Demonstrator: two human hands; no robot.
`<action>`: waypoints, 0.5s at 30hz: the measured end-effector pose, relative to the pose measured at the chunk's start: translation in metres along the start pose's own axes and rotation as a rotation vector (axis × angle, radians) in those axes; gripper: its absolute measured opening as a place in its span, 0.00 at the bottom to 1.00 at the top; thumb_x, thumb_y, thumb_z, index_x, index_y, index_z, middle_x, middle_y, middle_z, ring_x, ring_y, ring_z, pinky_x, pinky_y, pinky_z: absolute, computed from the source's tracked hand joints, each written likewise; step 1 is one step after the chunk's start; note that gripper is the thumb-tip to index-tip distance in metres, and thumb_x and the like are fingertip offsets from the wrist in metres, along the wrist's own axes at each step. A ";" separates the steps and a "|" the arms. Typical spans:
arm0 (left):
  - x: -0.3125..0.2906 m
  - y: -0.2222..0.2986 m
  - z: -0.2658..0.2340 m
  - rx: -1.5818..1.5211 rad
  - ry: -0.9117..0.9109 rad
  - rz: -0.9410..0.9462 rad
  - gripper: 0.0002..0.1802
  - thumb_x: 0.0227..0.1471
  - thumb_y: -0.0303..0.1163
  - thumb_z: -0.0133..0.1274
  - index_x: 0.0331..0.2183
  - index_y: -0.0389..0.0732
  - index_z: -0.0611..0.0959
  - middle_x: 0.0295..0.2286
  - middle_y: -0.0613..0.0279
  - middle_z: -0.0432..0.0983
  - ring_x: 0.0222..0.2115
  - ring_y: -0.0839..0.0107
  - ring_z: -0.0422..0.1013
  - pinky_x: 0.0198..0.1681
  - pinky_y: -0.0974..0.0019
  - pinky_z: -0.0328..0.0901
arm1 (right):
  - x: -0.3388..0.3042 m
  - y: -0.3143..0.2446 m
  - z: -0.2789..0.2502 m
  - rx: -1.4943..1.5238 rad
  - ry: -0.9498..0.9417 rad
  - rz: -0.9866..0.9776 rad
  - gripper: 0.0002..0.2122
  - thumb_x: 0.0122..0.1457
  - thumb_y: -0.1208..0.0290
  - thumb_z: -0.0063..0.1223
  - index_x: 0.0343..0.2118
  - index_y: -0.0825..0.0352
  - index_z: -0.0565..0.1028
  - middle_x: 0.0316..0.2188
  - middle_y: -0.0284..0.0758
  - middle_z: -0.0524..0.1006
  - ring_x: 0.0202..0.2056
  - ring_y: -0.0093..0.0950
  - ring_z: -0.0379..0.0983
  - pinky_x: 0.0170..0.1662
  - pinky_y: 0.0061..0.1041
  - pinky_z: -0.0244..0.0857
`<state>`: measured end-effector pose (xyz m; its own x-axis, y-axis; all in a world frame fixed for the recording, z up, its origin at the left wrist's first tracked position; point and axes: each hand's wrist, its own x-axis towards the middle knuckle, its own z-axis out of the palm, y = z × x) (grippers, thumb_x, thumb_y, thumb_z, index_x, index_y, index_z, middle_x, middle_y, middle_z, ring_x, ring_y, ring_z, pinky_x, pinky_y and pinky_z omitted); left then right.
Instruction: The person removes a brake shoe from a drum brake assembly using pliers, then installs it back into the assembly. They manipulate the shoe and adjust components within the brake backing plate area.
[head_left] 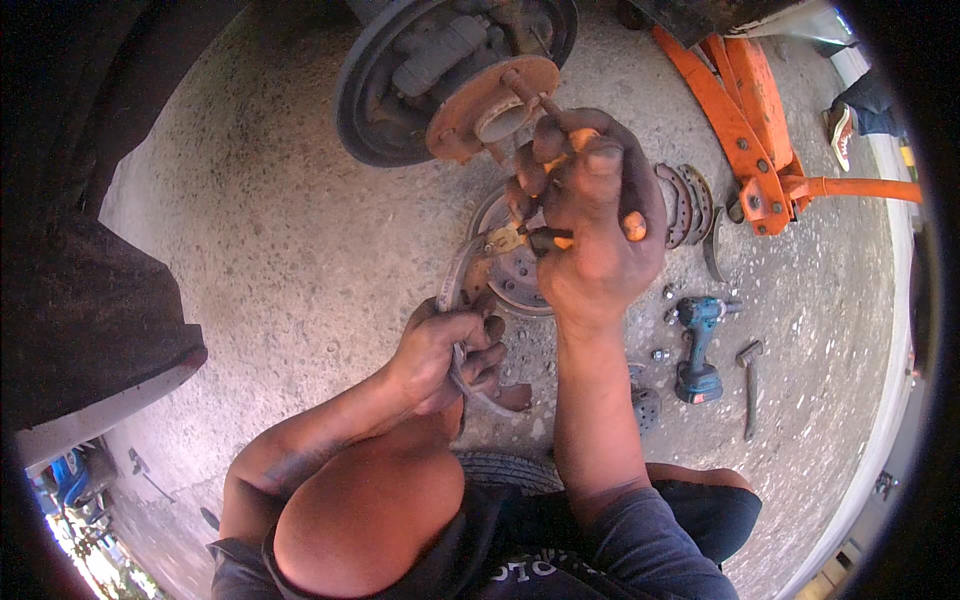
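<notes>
My left hand (450, 355) is wrapped round a curved brake shoe (455, 280), held upright below the wheel hub. Closed on a pair of pliers (545, 240) with black and orange handles, my right hand (605, 225) is just beneath the hub. The pliers' jaws are at the upper end of the shoe; whether they grip it I cannot tell. Above my hands is the rusty hub flange (455, 125) with its studs, in front of a dark round backing plate (365, 110). A brake drum (530, 285) lies on the ground behind my hands, partly hidden.
An orange floor jack (760, 150) stands at the far right, near a person's shoe (841, 135). More brake shoes (685, 205) lie beside my right hand. Nearer are a teal cordless impact wrench (698, 350), a hammer (750, 390) and loose nuts (660, 354). A tyre (510, 470) is below me.
</notes>
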<state>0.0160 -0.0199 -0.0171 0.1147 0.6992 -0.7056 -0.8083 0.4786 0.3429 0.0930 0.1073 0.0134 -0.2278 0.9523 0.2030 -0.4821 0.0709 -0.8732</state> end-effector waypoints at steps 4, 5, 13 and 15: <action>0.002 -0.004 0.000 0.072 0.078 0.049 0.09 0.38 0.24 0.46 0.28 0.42 0.69 0.17 0.66 0.59 0.12 0.74 0.54 0.15 0.67 0.54 | 0.001 -0.005 -0.001 -0.002 0.126 0.060 0.11 0.60 0.64 0.53 0.36 0.67 0.70 0.26 0.33 0.70 0.25 0.22 0.65 0.26 0.21 0.60; 0.003 -0.004 0.001 0.128 0.079 0.087 0.09 0.38 0.24 0.46 0.28 0.41 0.69 0.17 0.66 0.59 0.12 0.74 0.54 0.14 0.67 0.54 | 0.003 -0.006 -0.003 0.048 0.174 0.098 0.09 0.60 0.65 0.53 0.35 0.66 0.70 0.26 0.32 0.70 0.24 0.22 0.64 0.25 0.21 0.59; 0.004 0.001 -0.008 0.010 -0.087 0.043 0.11 0.35 0.24 0.47 0.28 0.42 0.68 0.18 0.64 0.60 0.10 0.75 0.54 0.13 0.67 0.56 | 0.018 -0.002 -0.019 0.026 0.033 -0.043 0.11 0.49 0.78 0.49 0.38 0.69 0.66 0.35 0.43 0.74 0.35 0.36 0.75 0.37 0.32 0.72; 0.005 0.001 -0.010 0.009 -0.097 0.049 0.11 0.35 0.24 0.47 0.29 0.42 0.68 0.18 0.64 0.60 0.10 0.75 0.54 0.13 0.68 0.55 | 0.016 -0.009 -0.028 0.319 0.076 0.065 0.16 0.45 0.80 0.48 0.41 0.71 0.64 0.34 0.42 0.74 0.32 0.32 0.74 0.39 0.27 0.71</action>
<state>0.0100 -0.0208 -0.0260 0.1310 0.7696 -0.6250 -0.8091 0.4473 0.3812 0.1171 0.1304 0.0124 -0.2091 0.9719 0.1077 -0.7121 -0.0758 -0.6980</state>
